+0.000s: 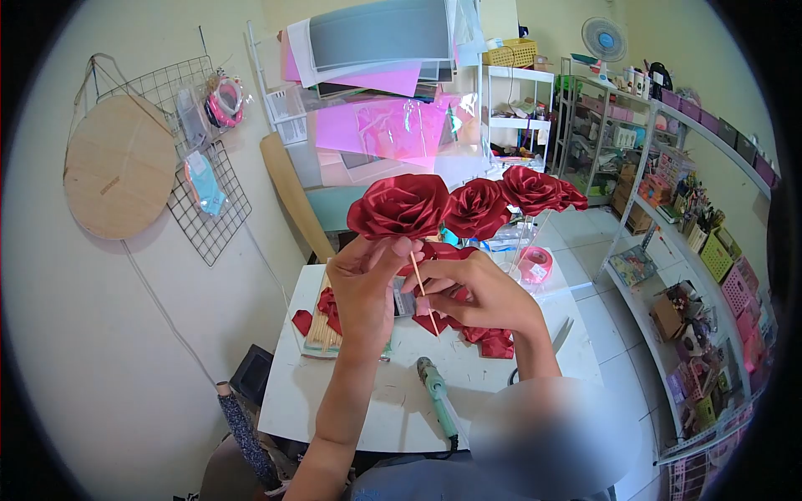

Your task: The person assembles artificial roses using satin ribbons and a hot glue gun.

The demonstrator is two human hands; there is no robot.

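A dark red satin ribbon rose [401, 204] on a thin wooden stick [418, 273] is held up above the white table. My left hand [368, 271] is closed around the underside of the flower, thumb and fingers at its base. Lower down, my right hand [476, 290] pinches the stick, whose tip points down toward the table. Just beyond my right hand stand more finished red roses [478, 209] on sticks. Loose red satin petals [489, 341] lie beneath my right hand, and more petals [303, 321] are left of my left wrist.
A mint-green glue gun [436, 392] lies on the white table [388, 409] near its front. Scissors [564, 334] rest at the right edge. A bundle of wooden sticks [324, 334] sits at left, a pink tape roll [535, 265] at back right. Metal shelves [643, 192] stand at right.
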